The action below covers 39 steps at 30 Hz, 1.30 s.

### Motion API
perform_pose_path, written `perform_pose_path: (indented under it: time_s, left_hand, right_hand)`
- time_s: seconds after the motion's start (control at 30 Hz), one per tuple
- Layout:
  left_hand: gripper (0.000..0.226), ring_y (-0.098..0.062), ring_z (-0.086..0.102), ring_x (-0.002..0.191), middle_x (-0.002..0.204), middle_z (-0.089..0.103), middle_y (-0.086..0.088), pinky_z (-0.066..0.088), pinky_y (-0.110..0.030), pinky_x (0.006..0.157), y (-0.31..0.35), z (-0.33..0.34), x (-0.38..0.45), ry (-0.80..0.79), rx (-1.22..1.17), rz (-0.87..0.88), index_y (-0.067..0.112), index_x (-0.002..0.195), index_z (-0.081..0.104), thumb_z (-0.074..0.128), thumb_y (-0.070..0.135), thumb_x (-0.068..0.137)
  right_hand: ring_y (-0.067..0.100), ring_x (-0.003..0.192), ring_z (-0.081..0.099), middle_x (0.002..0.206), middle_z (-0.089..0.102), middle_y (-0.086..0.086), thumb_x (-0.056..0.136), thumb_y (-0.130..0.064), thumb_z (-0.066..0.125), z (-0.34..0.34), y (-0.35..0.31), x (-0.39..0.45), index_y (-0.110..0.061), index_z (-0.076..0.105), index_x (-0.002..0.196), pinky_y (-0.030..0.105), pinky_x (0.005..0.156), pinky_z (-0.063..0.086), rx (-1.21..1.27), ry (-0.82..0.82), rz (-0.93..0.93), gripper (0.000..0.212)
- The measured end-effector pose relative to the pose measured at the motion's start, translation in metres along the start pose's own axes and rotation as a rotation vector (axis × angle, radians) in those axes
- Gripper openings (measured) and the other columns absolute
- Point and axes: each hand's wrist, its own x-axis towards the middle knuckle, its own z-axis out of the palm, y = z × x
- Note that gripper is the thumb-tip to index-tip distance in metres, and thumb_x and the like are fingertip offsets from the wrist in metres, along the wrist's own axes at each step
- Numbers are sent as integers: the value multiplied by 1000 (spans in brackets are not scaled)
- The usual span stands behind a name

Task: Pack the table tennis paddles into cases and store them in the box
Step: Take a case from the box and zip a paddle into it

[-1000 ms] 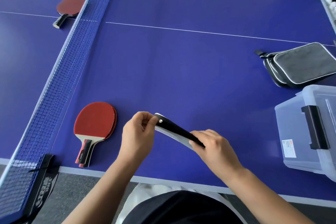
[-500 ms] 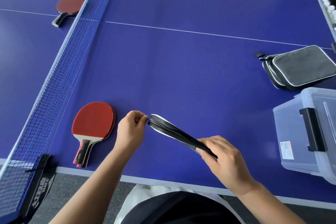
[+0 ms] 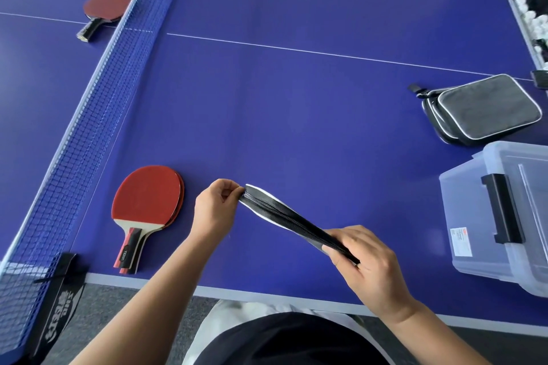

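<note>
Fingers (image 3: pixel 229 191) of my left hand (image 3: pixel 214 208) pinch the zipper end of a black case (image 3: pixel 284 214), which I hold edge-up just above the desk (image 3: pixel 296 98). My right hand (image 3: pixel 366 265) grasps the other end of the case, at about 4 o'clock from the left one, with the thumb and fingers wrapped over its edge. Along the top edge of the case the zipper teeth look closed; I cannot tell whether anything is inside.

At 9 o'clock from my left hand, just beside it, two red paddles (image 3: pixel 146 201) lie stacked on the desk, handles pointing toward me. Another red paddle (image 3: pixel 103 9) lies at 11 o'clock, beyond the net (image 3: pixel 89 127), and part of one more shows at the top left corner.

At 2 o'clock, well apart from my hands, a small pile of grey cases (image 3: pixel 480 109) with white piping rests on the desk. Just below it, at 3 o'clock, stands a clear plastic box (image 3: pixel 462 216) with a black latch, its lid on.
</note>
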Motion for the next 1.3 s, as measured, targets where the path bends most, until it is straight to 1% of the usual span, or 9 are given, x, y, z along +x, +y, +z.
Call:
perform_pose_path:
  time_s: [0.17, 0.27, 0.43, 0.6, 0.7, 0.83, 0.93, 1.13, 1.3]
  left_hand:
    - [14, -17, 69, 78, 84, 72, 5, 55, -34, 72, 11, -5, -11, 101, -277, -134, 25, 101, 61, 62, 37, 93]
    - [21, -17, 69, 72, 91, 72, -2, 58, -38, 75, 34, -9, -39, 110, -514, -177, 19, 97, 58, 61, 40, 95]
    - [38, -20, 69, 82, 80, 71, 4, 59, -43, 77, 55, 3, -95, -207, -514, -146, 26, 82, 61, 76, 60, 73]
    - [28, -12, 68, 78, 84, 74, 5, 46, -27, 62, 54, 16, -105, -266, -372, -154, 30, 83, 57, 78, 47, 76]
    - [24, -14, 66, 72, 78, 74, 5, 46, -30, 60, 51, 16, -101, -228, -312, -152, 28, 80, 56, 76, 42, 80]
    - [19, -18, 70, 80, 77, 72, 1, 54, -37, 72, 42, 17, -94, -212, -296, -186, 23, 82, 59, 72, 36, 85]
    - [17, -18, 70, 79, 77, 73, 1, 58, -40, 75, 37, 22, -91, -228, -285, -190, 20, 83, 60, 73, 31, 85]
    - [19, -1, 64, 71, 80, 69, 8, 44, -10, 57, 39, 26, -82, -160, -202, -128, 24, 86, 55, 74, 25, 82]
    - [19, 1, 63, 77, 85, 66, 12, 42, -7, 59, 26, 17, -71, -46, -142, -108, 30, 90, 53, 69, 23, 82]
  right_hand:
    - [5, 85, 62, 90, 66, -16, 87, -17, 67, 7, 0, 3, -13, 72, 94, 17, 74, 48, -38, 54, 121, 10]
    - [5, 82, 60, 87, 64, -18, 86, -17, 68, 15, -1, 7, -15, 71, 94, 14, 72, 46, -50, 70, 192, 9]
    - [10, 80, 60, 84, 65, -15, 86, -26, 73, 28, -17, 18, -22, 69, 92, 9, 66, 41, 104, 56, 359, 7]
    - [5, 84, 60, 91, 65, -24, 84, -33, 73, 42, -35, 26, -43, 64, 85, 12, 67, 45, 229, -16, 491, 14]
    - [8, 84, 62, 89, 69, -18, 85, -34, 74, 45, -37, 28, -36, 71, 89, 20, 70, 51, 331, -126, 627, 5]
    - [5, 77, 66, 84, 73, -10, 88, -31, 71, 42, -37, 30, -29, 74, 89, 15, 67, 49, 467, -201, 730, 4]
    - [10, 72, 65, 80, 73, -2, 90, -31, 69, 42, -33, 29, -23, 74, 86, 20, 66, 49, 482, -204, 776, 10]
    - [4, 62, 57, 70, 68, -4, 92, -31, 66, 46, -26, 32, -19, 69, 82, 18, 59, 45, 464, -149, 837, 16]
    - [3, 50, 43, 58, 52, -10, 94, -32, 61, 41, -11, 37, -16, 63, 81, 14, 48, 37, 407, -32, 863, 20]
